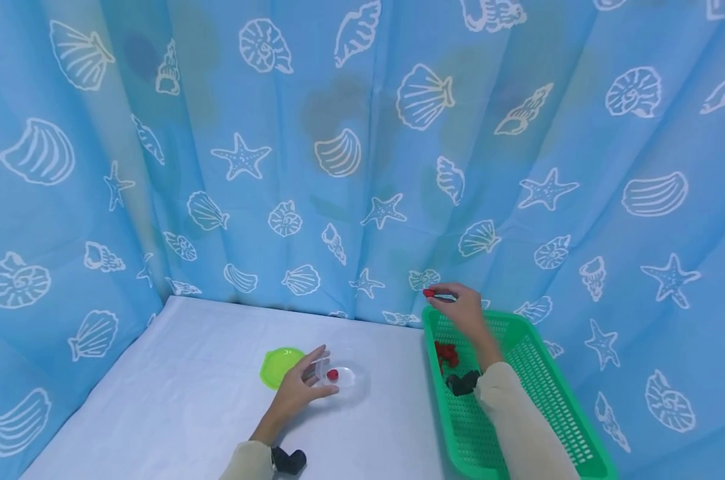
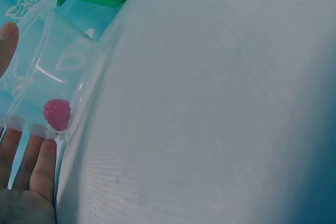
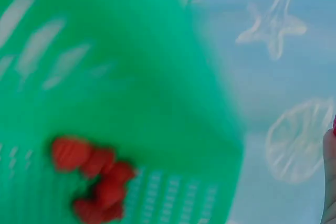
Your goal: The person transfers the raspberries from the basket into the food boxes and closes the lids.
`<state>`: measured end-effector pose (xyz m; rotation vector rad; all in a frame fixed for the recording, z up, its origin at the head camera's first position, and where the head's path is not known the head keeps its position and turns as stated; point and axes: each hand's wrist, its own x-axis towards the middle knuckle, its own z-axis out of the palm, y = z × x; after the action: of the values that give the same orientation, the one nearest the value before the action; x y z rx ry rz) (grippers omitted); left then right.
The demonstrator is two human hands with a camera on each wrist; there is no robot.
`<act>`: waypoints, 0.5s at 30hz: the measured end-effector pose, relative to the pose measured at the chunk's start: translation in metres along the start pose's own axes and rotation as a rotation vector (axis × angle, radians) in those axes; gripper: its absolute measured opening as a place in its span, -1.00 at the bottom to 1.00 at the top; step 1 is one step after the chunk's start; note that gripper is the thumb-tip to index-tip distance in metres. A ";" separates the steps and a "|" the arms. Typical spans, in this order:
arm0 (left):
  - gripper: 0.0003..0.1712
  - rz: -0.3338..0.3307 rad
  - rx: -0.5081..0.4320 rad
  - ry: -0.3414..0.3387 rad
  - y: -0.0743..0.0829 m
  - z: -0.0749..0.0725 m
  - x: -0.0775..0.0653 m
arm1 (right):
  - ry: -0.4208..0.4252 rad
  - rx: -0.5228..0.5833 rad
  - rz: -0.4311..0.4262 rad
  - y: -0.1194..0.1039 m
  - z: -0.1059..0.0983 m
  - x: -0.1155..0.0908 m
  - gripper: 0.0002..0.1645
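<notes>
My left hand (image 1: 295,392) holds a clear plastic tub (image 1: 355,381) by its side, thumb on one side and fingers on the other. Inside the tub lies one red raspberry (image 2: 56,114), near its bottom. My right hand (image 1: 465,312) pinches another raspberry (image 1: 429,293) between thumb and fingertips, above the far left corner of a green basket (image 1: 440,417). Several more raspberries (image 3: 109,190) lie clustered in the basket, beneath the right wrist in the head view. The right wrist view shows only a thumb edge at its right border.
A lime-green lid (image 1: 280,367) lies on the white tabletop (image 1: 176,387), just left of the tub. Behind the table hangs a blue curtain (image 1: 350,220) with white shell patterns. Black wrist cameras (image 1: 289,460) sit at both sleeves.
</notes>
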<state>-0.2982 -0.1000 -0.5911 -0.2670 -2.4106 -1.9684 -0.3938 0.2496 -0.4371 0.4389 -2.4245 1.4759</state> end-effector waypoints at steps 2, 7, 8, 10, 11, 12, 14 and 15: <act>0.04 0.000 -0.001 0.000 0.000 -0.002 0.000 | -0.008 0.033 -0.012 -0.011 0.013 0.006 -0.63; 0.03 -0.007 -0.010 0.000 -0.001 -0.002 0.000 | -0.010 0.029 -0.016 -0.038 0.046 0.014 -0.70; 0.03 -0.007 -0.010 0.003 -0.001 -0.002 0.000 | -0.009 0.033 -0.027 -0.042 0.053 0.015 -0.71; 0.03 -0.001 -0.009 0.006 -0.001 -0.002 0.000 | -0.010 0.028 -0.050 -0.050 0.067 0.016 -0.70; 0.03 0.000 -0.009 0.006 -0.001 -0.001 0.000 | -0.015 0.033 -0.062 -0.052 0.073 0.015 -0.70; 0.03 -0.001 -0.011 0.006 -0.001 -0.001 0.000 | -0.020 0.034 -0.067 -0.055 0.079 0.014 -0.70; 0.03 -0.003 -0.013 0.005 -0.001 0.000 0.001 | -0.026 0.030 -0.083 -0.059 0.091 0.011 -0.71; 0.03 -0.002 -0.011 0.003 -0.002 0.000 0.001 | -0.026 0.022 -0.080 -0.060 0.097 0.008 -0.71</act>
<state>-0.2992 -0.1000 -0.5926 -0.2615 -2.4005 -1.9817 -0.3848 0.1363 -0.4285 0.5566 -2.3832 1.4732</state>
